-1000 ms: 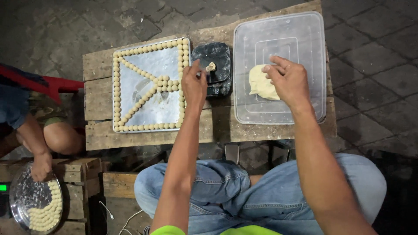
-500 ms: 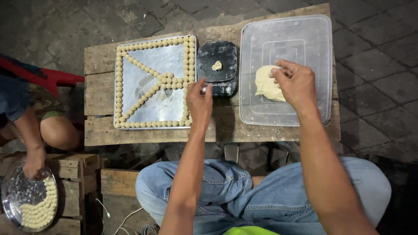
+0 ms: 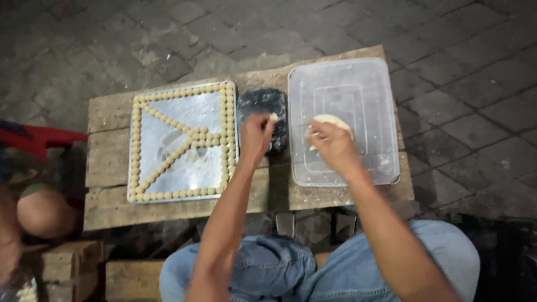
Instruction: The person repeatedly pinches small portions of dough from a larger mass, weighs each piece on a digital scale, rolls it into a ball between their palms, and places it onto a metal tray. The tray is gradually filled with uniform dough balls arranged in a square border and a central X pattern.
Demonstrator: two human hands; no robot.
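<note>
Weighing step: left hand (image 3: 255, 136) pinches dough bit (image 3: 273, 117) over scale (image 3: 263, 114); right hand (image 3: 331, 144) grips dough lump (image 3: 331, 121) in tub (image 3: 369, 162). Next needs checking the weight, judged.

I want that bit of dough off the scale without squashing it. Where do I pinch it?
Pinch the dough bit lightly by its sides, coming from above: it sits small and free on the flat scale, with the left hand right beside it.

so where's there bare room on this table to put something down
Free: the bare metal triangles of the baking tray between its rows of dough balls, and the wooden table's front strip. Crowded: the scale under the left hand, and the plastic container around the dough lump.
</note>
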